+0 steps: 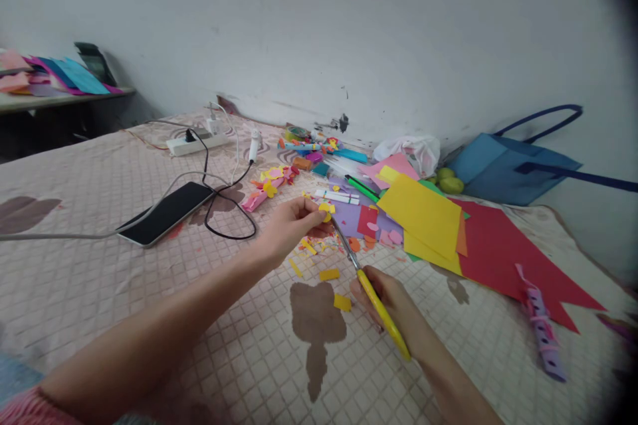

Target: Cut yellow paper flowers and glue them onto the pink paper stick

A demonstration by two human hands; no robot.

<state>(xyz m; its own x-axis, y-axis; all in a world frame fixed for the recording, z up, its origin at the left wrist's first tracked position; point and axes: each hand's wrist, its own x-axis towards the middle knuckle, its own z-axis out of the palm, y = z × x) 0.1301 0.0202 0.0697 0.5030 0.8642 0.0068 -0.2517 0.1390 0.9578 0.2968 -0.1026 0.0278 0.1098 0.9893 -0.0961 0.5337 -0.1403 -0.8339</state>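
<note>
Between the fingertips of my left hand [302, 218] is a small piece of yellow paper [325, 210], with a rounded outline. My right hand [391, 299] is closed round the handles of a pair of scissors [377, 309] with yellow grips. The metal blades point up and left and reach the edge of the yellow piece; I cannot tell whether they are parted. Below the hands lie yellow paper scraps [329, 274] and many tiny bits. Red, orange and pink cut pieces [391, 237] rest on a purple sheet [349, 218] to the right.
Yellow sheets [423, 212] and red sheets [503, 246] lie at the right, beyond a purple paper roll [543, 339]. A blue bag [513, 163] leans by the wall. At the left are a black phone [167, 212], cables and a white power strip [197, 143]. A green cutter [362, 188] lies behind.
</note>
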